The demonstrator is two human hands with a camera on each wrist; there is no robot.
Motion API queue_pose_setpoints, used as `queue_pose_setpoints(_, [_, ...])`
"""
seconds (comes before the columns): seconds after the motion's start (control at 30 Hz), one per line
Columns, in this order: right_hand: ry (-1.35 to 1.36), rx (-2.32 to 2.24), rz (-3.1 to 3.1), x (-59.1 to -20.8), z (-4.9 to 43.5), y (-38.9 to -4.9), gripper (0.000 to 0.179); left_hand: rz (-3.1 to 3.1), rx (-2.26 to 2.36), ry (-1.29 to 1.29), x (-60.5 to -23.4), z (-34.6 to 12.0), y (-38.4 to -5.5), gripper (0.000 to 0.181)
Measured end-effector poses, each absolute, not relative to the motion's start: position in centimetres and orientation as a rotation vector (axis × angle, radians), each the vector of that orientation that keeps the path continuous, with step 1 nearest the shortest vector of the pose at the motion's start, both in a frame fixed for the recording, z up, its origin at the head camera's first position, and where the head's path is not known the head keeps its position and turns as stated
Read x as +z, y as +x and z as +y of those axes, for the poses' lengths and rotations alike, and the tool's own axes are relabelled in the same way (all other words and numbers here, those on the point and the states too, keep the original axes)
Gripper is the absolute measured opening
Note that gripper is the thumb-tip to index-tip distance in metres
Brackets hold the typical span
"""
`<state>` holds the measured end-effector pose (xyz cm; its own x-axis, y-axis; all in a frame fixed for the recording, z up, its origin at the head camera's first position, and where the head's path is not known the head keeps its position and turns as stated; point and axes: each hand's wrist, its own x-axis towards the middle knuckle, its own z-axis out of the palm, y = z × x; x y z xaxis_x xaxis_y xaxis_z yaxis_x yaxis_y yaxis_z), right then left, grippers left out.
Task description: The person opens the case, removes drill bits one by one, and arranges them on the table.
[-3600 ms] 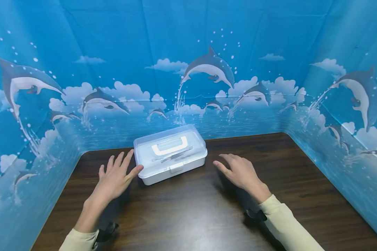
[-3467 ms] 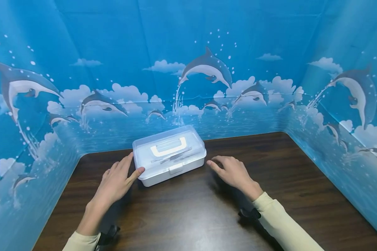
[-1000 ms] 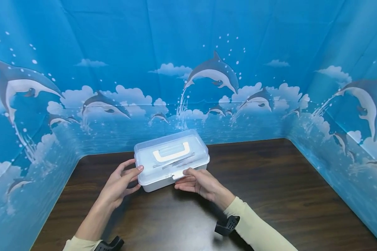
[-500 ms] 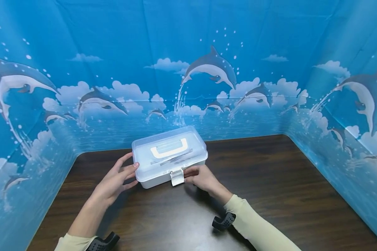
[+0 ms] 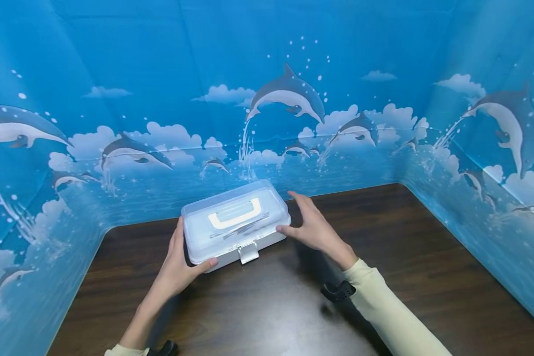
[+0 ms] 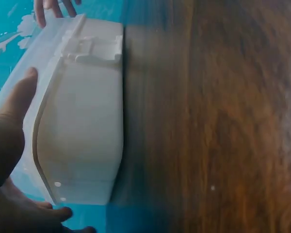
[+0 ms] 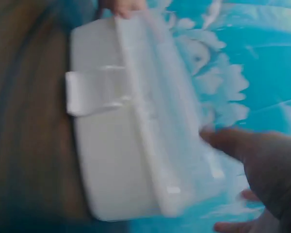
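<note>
By the left hand [image 5: 174, 269], fingers and thumb spread, the left end of the lidded box [image 5: 269, 238] is touched. The box is placed on the brown table [image 5: 258, 309]; its 1 front latch [image 5: 249, 253] is seen hanging down. At the right end, the right hand [image 5: 313, 226] is held spread — whether the box is touched cannot be told.

White box [image 6: 80, 121] at nine o'clock, translucent lid [image 6: 42, 51] on its nine-o'clock side, latch [image 6: 99, 47] at eleven. Left hand [image 6: 7, 138] at nine, thumb [image 6: 22, 99] lying over lid, fingers [image 6: 60, 213] at seven beside box's near end. Right hand [image 6: 51, 5] at eleven by far end, contact unclear to me. Brown table [image 6: 208, 116] at three, blue backdrop [image 6: 4, 20] at ten.
</note>
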<state>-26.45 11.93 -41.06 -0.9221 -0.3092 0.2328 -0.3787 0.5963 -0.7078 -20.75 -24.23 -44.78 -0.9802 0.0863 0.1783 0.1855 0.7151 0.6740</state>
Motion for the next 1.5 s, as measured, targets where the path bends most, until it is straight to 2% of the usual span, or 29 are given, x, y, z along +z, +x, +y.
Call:
queue_pose_setpoints(0.07, [0.734, 1.242, -2.732, -42.2, 11.4, -27.4, 0.106, -2.741, -1.121, -0.212, -44.9, -24.3, -21.0, 0.134])
queue_pose_setpoints(0.17, [0.908, 1.228, -2.681, -43.6, 10.8, -29.0, 0.111, -2.693, -1.121, -0.224, -44.7, -24.2, -21.4, 0.133])
queue_pose_setpoints(0.43, [1.000, 1.223, -2.554, -45.0, 9.8, -31.3, 0.093, -2.676, -1.019, -0.265, -44.2, -25.5, -21.5, 0.134])
queue_pose_setpoints(0.7, [1.006, 1.327, -2.464, -45.2, 9.4, -30.6, 0.090, -2.634, -0.982, -0.304, -44.0, -26.3, -21.3, 0.128])
queue_pose_setpoints(0.93, [1.109, 1.261, -2.482, -43.9, 12.2, -29.8, 0.086, -2.671, -1.045, -0.281, -44.0, -25.5, -21.1, 0.120])
queue_pose_setpoints(1.07, [1.254, 1.125, -2.438, -43.1, 14.0, -29.8, 0.078, -2.695, -1.080, -0.301, -43.4, -25.6, -21.3, 0.113])
queue_pose_setpoints(1.17, [1.311, 0.978, -2.382, -42.3, 14.7, -30.1, 0.076, -2.699, -1.109, -0.349, -42.8, -26.1, -21.6, 0.100])
queue_pose_setpoints(1.33, [1.280, 0.820, -2.360, -41.2, 14.9, -30.4, 0.077, -2.663, -1.129, -0.475, -42.7, -27.6, -22.3, 0.082])
queue_pose_setpoints(1.5, [1.209, 0.828, -2.388, -40.0, 15.1, -30.6, 0.075, -2.621, -1.123, -0.594, -42.9, -28.4, -23.4, 0.077])
